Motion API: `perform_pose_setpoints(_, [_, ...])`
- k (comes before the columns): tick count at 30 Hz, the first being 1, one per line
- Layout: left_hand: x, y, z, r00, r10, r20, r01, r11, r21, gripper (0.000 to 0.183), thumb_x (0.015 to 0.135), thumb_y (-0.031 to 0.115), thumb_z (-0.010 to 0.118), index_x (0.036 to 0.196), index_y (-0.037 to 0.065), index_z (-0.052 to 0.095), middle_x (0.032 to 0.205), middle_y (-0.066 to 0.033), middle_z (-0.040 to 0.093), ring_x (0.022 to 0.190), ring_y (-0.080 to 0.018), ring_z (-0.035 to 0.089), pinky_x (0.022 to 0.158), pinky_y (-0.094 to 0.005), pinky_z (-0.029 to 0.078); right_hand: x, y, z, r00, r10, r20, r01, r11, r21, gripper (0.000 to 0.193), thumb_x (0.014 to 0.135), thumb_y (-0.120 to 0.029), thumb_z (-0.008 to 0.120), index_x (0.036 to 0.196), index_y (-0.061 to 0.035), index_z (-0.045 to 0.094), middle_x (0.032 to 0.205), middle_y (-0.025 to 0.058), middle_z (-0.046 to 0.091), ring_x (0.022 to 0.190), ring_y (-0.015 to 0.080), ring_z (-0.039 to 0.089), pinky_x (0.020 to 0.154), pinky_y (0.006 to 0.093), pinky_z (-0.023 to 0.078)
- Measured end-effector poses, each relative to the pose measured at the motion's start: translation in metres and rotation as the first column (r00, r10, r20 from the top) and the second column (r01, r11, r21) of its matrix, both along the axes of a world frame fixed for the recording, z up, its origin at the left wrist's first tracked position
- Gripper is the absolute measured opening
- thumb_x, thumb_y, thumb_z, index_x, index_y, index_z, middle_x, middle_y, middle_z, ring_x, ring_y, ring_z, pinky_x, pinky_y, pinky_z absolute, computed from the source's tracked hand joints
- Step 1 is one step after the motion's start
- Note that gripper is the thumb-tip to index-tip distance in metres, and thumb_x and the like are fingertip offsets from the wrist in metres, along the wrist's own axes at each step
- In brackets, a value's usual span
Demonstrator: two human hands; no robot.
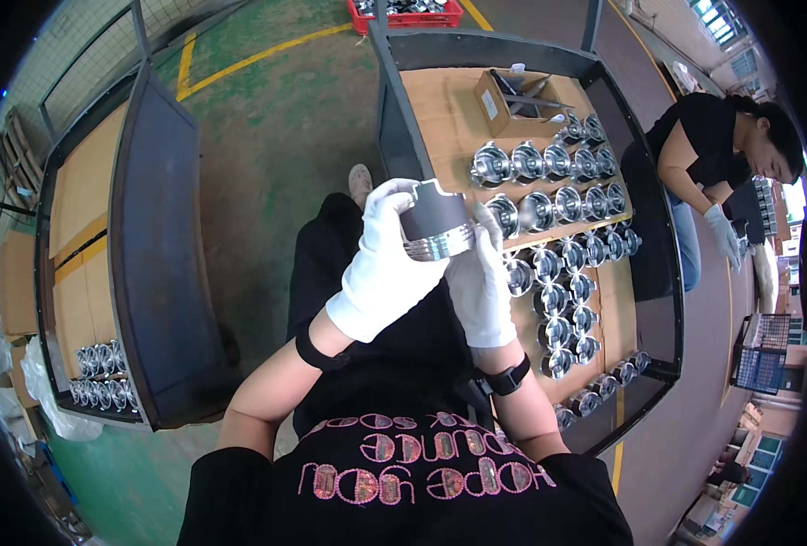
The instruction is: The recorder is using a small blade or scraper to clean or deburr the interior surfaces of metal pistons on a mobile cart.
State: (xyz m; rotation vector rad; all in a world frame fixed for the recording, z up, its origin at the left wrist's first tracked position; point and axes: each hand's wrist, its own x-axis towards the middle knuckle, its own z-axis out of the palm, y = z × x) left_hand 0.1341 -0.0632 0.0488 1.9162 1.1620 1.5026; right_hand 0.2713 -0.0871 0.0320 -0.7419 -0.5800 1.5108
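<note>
Both my hands, in white gloves, hold an engine piston (435, 217) in front of me. Its dark grey coated skirt points up and away, and the shiny ringed crown end faces me. My left hand (380, 259) is wrapped round the piston's left side, thumb beneath and fingers over the skirt. Against its right side, the fingers of my right hand (483, 278) are closed on the ringed edge. Rows of similar silver pistons (537, 211) stand on the cardboard-lined cart just right of my right hand.
A metal-framed cart (654, 300) carries the pistons and an open cardboard box (517, 105) of tools. Another dark-walled cart (162, 273) stands left, with several pistons (103, 391). A red crate (408, 14) lies on the floor ahead. A gloved co-worker (695, 155) bends beyond the right cart.
</note>
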Motion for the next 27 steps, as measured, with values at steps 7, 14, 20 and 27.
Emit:
perform_pose_setpoints(7, [-0.003, -0.002, 0.004, 0.999, -0.019, -0.042, 0.017, 0.999, -0.043, 0.070, 0.062, 0.006, 0.082, 0.118, 0.003, 0.039, 0.125, -0.0181, 0.047, 0.112, -0.0337, 0.054, 0.092, -0.0382, 0.048, -0.003, 0.004, 0.002, 0.604, 0.253, -0.756, -0.492, 0.864, -0.104, 0.065, 0.095, -0.060, 0.034, 0.138, -0.0116, 0.039, 0.135, 0.0122, 0.050, 0.120, 0.0259, 0.052, 0.097, 0.0401, 0.046])
perform_pose_setpoints(14, [-0.009, 0.003, -0.009, 0.990, 0.008, -0.143, -0.019, 0.997, -0.072, 0.065, 0.067, 0.007, 0.077, 0.121, 0.001, 0.042, 0.127, -0.0186, 0.044, 0.112, -0.0338, 0.053, 0.094, -0.0392, 0.048, 0.004, 0.007, 0.005, 0.857, 0.367, -0.361, -0.373, 0.926, 0.055, 0.066, 0.095, -0.060, 0.036, 0.138, -0.0086, 0.035, 0.132, 0.0148, 0.050, 0.117, 0.0290, 0.054, 0.093, 0.0382, 0.049])
perform_pose_setpoints(20, [-0.005, -0.001, -0.023, 0.996, -0.030, -0.082, 0.001, 0.943, -0.334, 0.077, 0.066, 0.007, 0.077, 0.132, 0.000, 0.038, 0.135, -0.0187, 0.038, 0.124, -0.0356, 0.045, 0.102, -0.0402, 0.041, 0.003, 0.005, 0.004, 0.951, -0.108, 0.291, 0.046, 0.976, 0.211, 0.074, 0.080, -0.007, 0.071, 0.139, -0.0090, 0.027, 0.135, 0.0116, 0.039, 0.125, 0.0229, 0.044, 0.102, 0.0412, 0.041])
perform_pose_setpoints(27, [-0.012, 0.000, -0.032, 0.960, -0.033, -0.278, 0.012, 0.997, -0.076, 0.034, 0.081, -0.007, 0.055, 0.115, -0.004, 0.051, 0.122, -0.0196, 0.048, 0.116, -0.0370, 0.048, 0.097, -0.0406, 0.044, -0.005, 0.007, -0.002, 0.590, -0.427, 0.685, 0.113, 0.884, 0.454, 0.083, 0.066, -0.002, 0.081, 0.132, -0.0049, 0.032, 0.128, 0.0115, 0.038, 0.118, 0.0213, 0.045, 0.097, 0.0381, 0.045])
